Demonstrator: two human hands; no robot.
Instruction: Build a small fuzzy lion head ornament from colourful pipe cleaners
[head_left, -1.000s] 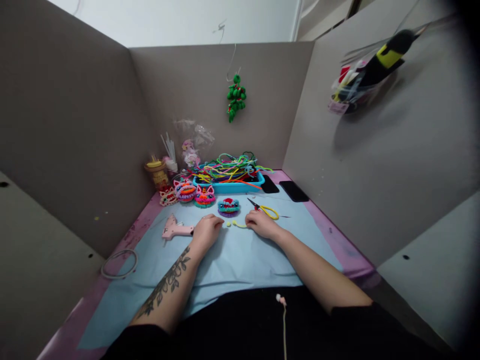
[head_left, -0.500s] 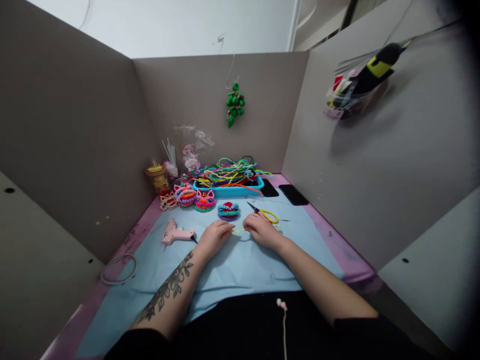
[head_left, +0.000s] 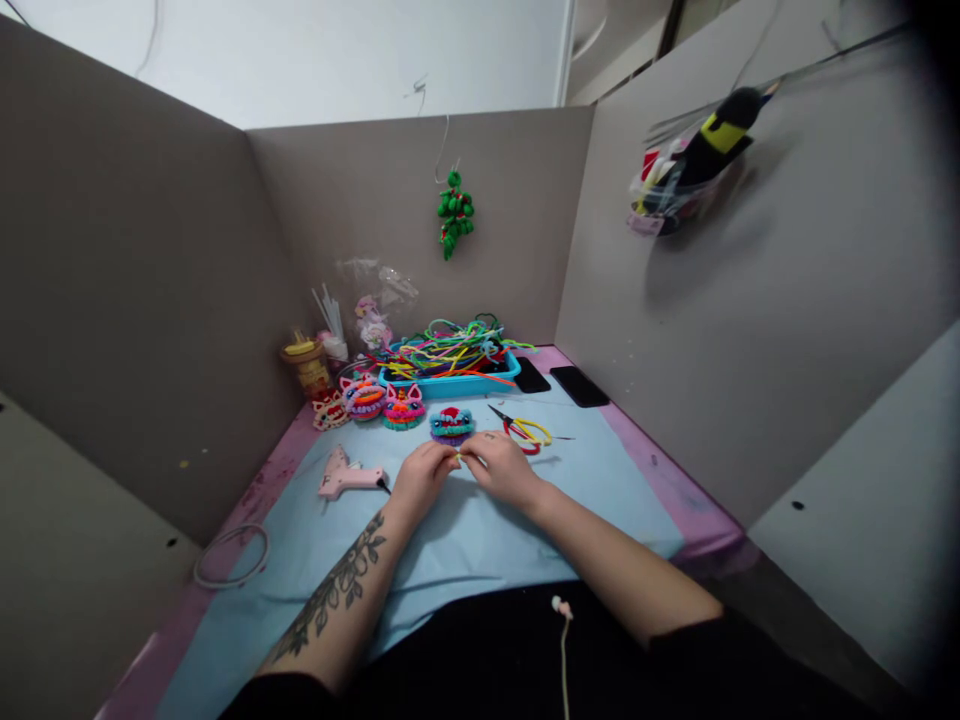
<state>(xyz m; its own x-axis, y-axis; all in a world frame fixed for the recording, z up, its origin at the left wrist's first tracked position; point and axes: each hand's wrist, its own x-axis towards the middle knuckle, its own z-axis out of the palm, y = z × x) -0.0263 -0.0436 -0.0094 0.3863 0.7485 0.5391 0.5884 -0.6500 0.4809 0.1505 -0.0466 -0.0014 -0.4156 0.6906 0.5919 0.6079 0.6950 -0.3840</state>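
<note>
My left hand (head_left: 424, 474) and my right hand (head_left: 496, 464) meet fingertip to fingertip over the blue cloth (head_left: 480, 540). Between them a yellow pipe cleaner (head_left: 458, 456) is pinched; only a tiny bit of it shows, the fingers cover the rest. Just beyond my fingers sits a teal, red and purple pipe-cleaner animal head (head_left: 451, 425). Scissors (head_left: 525, 432) with red and yellow handles lie past my right hand, blades partly apart. To the left of my left hand rests a pink glue gun (head_left: 349, 474).
A blue tray (head_left: 450, 385) heaped with colourful pipe cleaners stands at the back. Several finished heads (head_left: 404, 407) line up at its left, near a drink cup (head_left: 309, 368). Two dark phones (head_left: 579, 386) lie right of the tray. Grey partitions (head_left: 420, 220) enclose the table.
My hands have come closer together, the right one moving left, so less of the yellow pipe cleaner shows between them. The camera view has shifted slightly, and more of the scissor handles shows.
</note>
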